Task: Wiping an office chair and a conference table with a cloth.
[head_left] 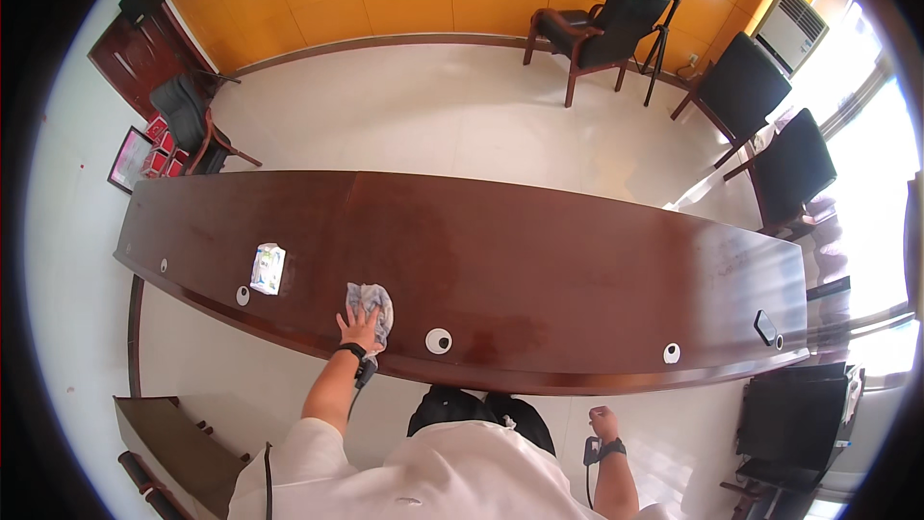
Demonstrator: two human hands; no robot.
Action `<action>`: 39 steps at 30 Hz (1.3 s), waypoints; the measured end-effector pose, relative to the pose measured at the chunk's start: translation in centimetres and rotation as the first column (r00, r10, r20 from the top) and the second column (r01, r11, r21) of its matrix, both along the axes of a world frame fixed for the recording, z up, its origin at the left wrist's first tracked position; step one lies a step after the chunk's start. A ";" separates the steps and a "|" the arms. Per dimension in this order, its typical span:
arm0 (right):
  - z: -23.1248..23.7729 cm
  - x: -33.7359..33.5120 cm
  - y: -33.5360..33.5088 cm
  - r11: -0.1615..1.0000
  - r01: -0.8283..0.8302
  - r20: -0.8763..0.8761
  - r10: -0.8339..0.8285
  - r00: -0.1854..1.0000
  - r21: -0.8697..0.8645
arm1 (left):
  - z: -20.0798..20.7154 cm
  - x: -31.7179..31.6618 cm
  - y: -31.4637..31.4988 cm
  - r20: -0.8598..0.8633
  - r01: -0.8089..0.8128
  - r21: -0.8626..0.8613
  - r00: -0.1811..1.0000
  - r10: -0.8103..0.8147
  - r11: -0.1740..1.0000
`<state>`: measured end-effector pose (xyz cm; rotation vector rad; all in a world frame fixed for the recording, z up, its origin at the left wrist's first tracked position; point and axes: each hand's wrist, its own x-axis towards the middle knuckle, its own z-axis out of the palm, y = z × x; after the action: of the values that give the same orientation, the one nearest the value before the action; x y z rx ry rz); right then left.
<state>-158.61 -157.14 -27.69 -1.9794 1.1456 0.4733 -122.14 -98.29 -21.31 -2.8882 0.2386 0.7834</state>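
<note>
My left hand (360,329) lies flat with its fingers spread on a crumpled grey-and-white cloth (380,300). The cloth rests on the dark red-brown table (539,260), near its front edge, and part of it sticks out on the right side of the hand. My right hand (603,422) hangs beside my body, off the table. Its fingers are curled in, and nothing shows in them. To the left of the cloth, a white soft pack of tissues (268,269) stands on the tabletop.
Round white fittings with dark centres, one a cable grommet (439,341), line the table's near side. A dark phone (765,327) lies at the right end. Black chairs, including an armchair (616,24), stand beyond the table. A dark chair (794,419) is at my right.
</note>
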 end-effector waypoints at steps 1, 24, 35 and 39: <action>0.1 -0.8 0.6 0.999 -0.015 0.042 0.017 0.999 -0.040 | -0.5 0.4 1.2 0.031 0.104 -0.012 0.994 -0.104 0.994; 4.2 -17.6 9.9 0.988 0.119 -0.292 -0.142 0.946 -0.094 | -1.5 -5.9 -31.9 0.339 0.753 -0.195 0.653 -0.677 0.628; 1.7 -11.1 -9.5 0.991 0.131 -0.002 -0.132 0.991 -0.034 | -1.5 -11.0 -48.9 0.271 0.770 -0.237 0.638 -0.721 0.592; 2.1 -13.3 -11.8 0.974 0.225 0.019 -0.225 0.974 -0.017 | -2.4 -13.2 -55.6 0.311 0.821 -0.202 0.570 -0.760 0.534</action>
<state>-171.91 -168.95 -25.58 -1.8375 1.3489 0.3280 -135.33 -153.88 -23.73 -2.5774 1.6694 0.2868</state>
